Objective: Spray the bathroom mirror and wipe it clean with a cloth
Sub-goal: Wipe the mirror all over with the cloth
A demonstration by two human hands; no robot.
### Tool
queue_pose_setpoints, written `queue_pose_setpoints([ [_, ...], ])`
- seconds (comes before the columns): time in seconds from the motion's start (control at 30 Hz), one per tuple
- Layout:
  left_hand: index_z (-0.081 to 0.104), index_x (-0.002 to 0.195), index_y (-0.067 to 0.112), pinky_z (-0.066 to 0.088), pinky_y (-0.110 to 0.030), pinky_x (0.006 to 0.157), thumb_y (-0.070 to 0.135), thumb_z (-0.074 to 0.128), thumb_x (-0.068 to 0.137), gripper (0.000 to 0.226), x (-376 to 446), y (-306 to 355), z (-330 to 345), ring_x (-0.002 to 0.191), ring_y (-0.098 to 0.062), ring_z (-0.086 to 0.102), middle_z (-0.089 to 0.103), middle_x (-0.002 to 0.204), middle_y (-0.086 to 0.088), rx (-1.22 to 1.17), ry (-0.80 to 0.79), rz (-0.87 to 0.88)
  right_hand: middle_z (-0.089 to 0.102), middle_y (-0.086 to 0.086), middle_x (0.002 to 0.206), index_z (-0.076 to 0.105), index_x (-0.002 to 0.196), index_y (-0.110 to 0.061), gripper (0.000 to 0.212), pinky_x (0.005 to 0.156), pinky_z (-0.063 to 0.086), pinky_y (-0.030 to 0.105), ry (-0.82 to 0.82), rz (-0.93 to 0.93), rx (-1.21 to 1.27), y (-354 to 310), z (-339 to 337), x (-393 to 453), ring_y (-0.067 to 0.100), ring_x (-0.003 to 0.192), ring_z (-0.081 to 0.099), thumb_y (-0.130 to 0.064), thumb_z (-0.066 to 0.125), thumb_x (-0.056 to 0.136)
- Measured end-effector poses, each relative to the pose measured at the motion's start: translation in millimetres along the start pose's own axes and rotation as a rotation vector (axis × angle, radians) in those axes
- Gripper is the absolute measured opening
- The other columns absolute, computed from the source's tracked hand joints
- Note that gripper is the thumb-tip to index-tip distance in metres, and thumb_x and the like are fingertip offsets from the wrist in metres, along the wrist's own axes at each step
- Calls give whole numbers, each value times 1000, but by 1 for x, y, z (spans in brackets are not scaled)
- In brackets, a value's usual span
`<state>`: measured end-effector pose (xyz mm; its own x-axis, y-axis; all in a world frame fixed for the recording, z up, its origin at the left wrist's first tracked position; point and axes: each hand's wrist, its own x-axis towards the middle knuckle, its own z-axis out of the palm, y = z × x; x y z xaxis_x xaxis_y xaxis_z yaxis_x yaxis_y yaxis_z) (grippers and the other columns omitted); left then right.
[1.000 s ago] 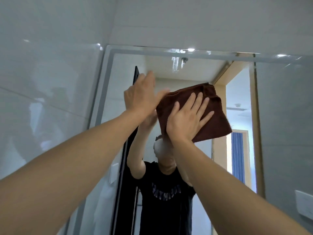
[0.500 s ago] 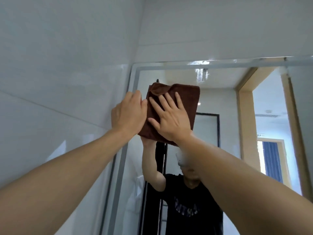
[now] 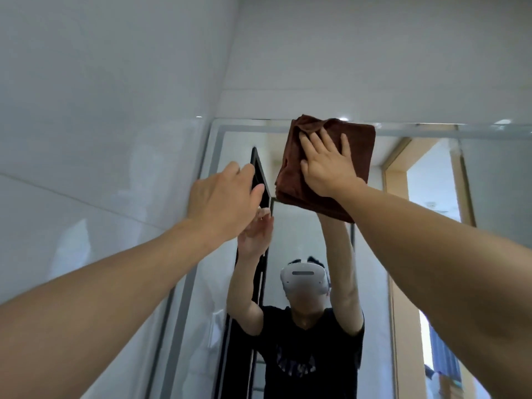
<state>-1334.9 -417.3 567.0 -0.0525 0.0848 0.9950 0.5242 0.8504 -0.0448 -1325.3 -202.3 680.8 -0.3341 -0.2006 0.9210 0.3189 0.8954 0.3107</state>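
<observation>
A folded brown cloth [image 3: 357,145] lies flat against the mirror [image 3: 311,243] at its top edge. My right hand [image 3: 328,165] presses on the cloth with spread, straight fingers. My left hand [image 3: 224,200] is raised near the mirror's upper left part, a little left of and below the cloth, fingers relaxed and holding nothing; whether it touches the glass is unclear. The mirror reflects both raised arms and a person in a dark shirt. No spray bottle is in view.
A glossy white tiled wall [image 3: 100,125] stands at the left, meeting the mirror's frame [image 3: 213,151]. White wall runs above the mirror. The reflection shows a black door frame and a doorway with a blue curtain at the right.
The cloth under my right hand slid left across the mirror's top, then up and right to the top edge. My left hand has come off the cloth and sits lower left.
</observation>
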Motion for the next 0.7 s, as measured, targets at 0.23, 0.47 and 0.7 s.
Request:
queue_pose_setpoints([
  [0.23,51,106,19,34,-34,62,41,30,104,30,-19,-31,2,73,-21,48,50,93,2,194,-65,109,15,0,167,13,159,-19,64,123,-6,54,110,41,-6,-55,13,27,21,155,1,-48,16,103],
  [0.47,61,104,16,28,-34,61,33,39,102,27,-22,-35,7,82,-25,64,63,97,-4,294,-134,297,23,-1,165,19,159,-22,62,123,-2,54,126,-137,-1,-139,26,73,21,154,7,-49,22,102],
  [0.7,64,100,18,30,-34,63,34,40,102,29,-18,-29,0,71,-22,54,63,93,-2,272,-162,301,25,-3,163,23,158,-27,63,123,-2,55,156,-179,1,-145,29,75,20,154,10,-53,25,100],
])
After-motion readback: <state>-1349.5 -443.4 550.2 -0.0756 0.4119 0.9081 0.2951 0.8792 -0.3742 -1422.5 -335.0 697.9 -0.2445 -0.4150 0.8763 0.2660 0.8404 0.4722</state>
